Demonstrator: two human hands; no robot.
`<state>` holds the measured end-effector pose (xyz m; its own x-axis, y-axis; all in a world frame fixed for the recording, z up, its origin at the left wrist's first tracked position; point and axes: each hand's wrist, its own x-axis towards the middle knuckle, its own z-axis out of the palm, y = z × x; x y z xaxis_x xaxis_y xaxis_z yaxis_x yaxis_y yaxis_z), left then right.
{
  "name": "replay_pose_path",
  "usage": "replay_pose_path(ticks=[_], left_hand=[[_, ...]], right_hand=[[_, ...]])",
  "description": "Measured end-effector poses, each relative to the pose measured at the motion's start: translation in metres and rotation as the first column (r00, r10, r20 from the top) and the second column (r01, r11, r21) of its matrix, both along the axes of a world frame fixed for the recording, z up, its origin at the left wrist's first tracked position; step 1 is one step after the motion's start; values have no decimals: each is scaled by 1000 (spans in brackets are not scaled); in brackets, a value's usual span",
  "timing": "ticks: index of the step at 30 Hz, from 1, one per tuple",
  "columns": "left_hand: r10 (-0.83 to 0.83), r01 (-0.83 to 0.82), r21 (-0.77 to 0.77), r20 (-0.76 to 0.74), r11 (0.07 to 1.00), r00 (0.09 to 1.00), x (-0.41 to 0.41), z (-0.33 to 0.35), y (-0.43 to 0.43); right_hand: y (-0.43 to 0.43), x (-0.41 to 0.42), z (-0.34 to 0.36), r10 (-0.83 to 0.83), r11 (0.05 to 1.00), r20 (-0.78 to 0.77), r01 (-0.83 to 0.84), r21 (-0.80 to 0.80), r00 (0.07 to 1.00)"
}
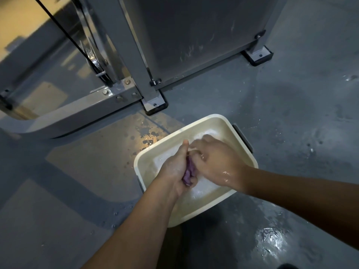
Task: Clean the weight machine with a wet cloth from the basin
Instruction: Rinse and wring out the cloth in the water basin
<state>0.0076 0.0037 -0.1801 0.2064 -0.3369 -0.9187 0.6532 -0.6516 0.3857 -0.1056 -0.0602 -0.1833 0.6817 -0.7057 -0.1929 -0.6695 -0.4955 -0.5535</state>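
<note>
A cream rectangular basin (211,121) stands on the grey floor with soapy water in it. Over the water, my left hand (174,167) and my right hand (215,158) both grip a bunched purple cloth (189,171), which shows only between the palms. Both hands are wet. The grey weight machine (186,35) rises just beyond the basin, its flat panel streaked with water marks and its bolted feet on the floor.
A black cable and a pulley (95,59) run down the machine's left side above a low frame bar (77,107). Splashes and puddles (272,241) lie on the floor around the basin. A dark handle (242,136) sits on the basin's right edge.
</note>
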Motion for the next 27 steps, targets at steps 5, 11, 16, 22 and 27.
replay_pose_path(ticks=[5, 11, 16, 22, 27], left_hand=[[-8, 7, 2, 164, 1000, 986, 3, -7, -3], [-88, 79, 43, 274, 996, 958, 2, -13, -1], [-72, 88, -82, 187, 993, 980, 3, -11, 3], [-79, 103, -289, 96, 952, 992, 8, 2, -6], [-228, 241, -452, 84, 859, 970, 17, 8, -1]], right_hand=[[-8, -5, 7, -248, 947, 71, 227, 225, 966], [1, -7, 2, -247, 933, 113, 205, 296, 962], [1, -9, -2, -216, 916, 166, 141, 375, 962], [-3, -3, 2, -149, 908, 199, 54, 414, 969], [-23, -10, 25, -283, 854, 290, 103, 509, 914]])
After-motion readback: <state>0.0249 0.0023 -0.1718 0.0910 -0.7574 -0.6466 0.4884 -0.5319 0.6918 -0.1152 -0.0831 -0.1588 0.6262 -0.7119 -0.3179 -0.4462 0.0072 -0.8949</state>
